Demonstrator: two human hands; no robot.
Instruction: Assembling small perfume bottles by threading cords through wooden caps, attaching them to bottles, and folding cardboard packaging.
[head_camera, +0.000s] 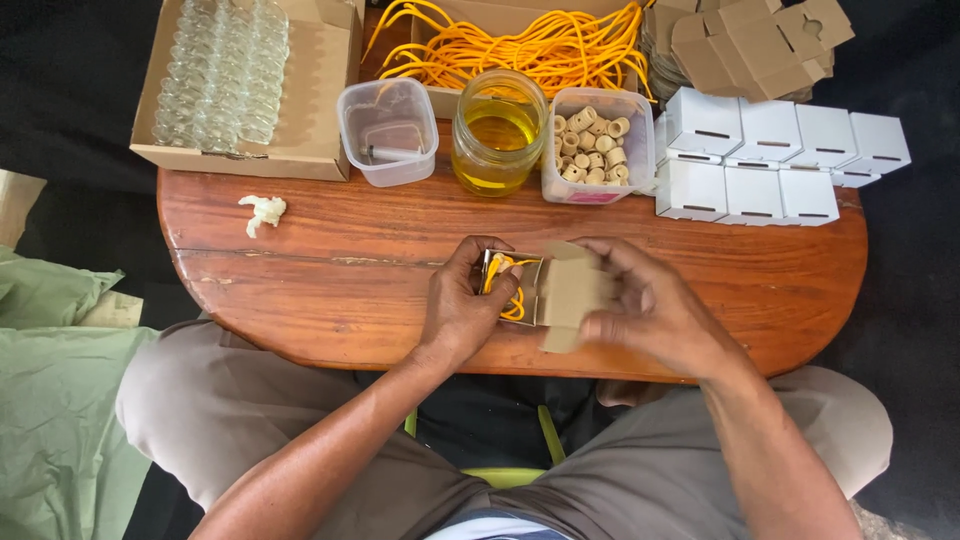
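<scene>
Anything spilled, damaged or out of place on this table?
Only a crumpled white scrap lying loose on the wooden table, apart from the containers. No spill shows around the jar of yellow liquid. Both hands, left and right, hold a small cardboard box.

Your left hand (462, 310) and right hand (650, 310) hold small box (570, 292): matt brown cardboard, orange cord (512, 300) inside.

Table (330, 270) under it: polished reddish wood, glossy, worn streak along grain.

Behind box on table: jar (498, 130), clear shiny glass, yellow liquid. Left of jar: tub (388, 130), translucent plastic. Right of jar: white boxes (770, 155), smooth matt card. Far left of jar: carton (300, 90), plain brown cardboard, clear glass vials (220, 70) in it.
</scene>
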